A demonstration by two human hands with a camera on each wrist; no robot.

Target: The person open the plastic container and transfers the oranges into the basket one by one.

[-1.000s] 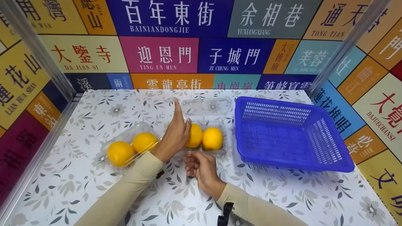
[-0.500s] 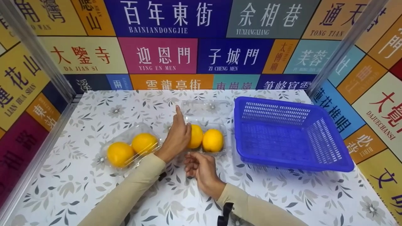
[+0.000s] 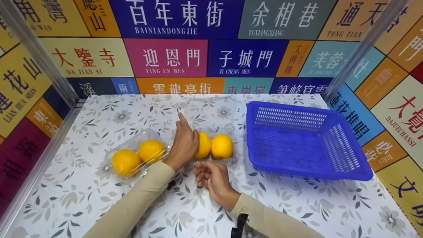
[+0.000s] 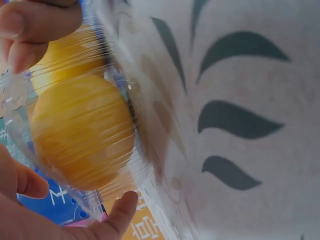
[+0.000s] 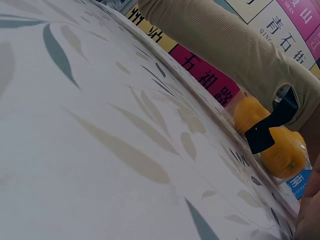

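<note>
Two oranges (image 3: pixel 222 146) sit in a clear plastic clamshell box (image 3: pixel 231 158) whose clear lid (image 3: pixel 211 110) lies back behind it. My left hand (image 3: pixel 184 142) is along the box's left side, its index finger extended toward the lid. In the left wrist view, its digits (image 4: pixel 120 215) spread around the end of the box beside an orange (image 4: pixel 82 132). My right hand (image 3: pixel 214 180) is at the box's near edge with loosely curled fingers (image 4: pixel 37 22) right at the rim; I cannot tell whether they pinch it.
Another clear box (image 3: pixel 148 134) with two oranges (image 3: pixel 126 162) stands left of my left hand. A blue perforated basket (image 3: pixel 307 140) is on the right of the floral-patterned table (image 3: pixel 287 211). Walls covered in coloured signs (image 3: pixel 167 58) enclose the back and sides.
The lid has tipped farther back. My left hand has shifted slightly, its index finger now slanting more to the left. The right hand and the basket have hardly moved.
</note>
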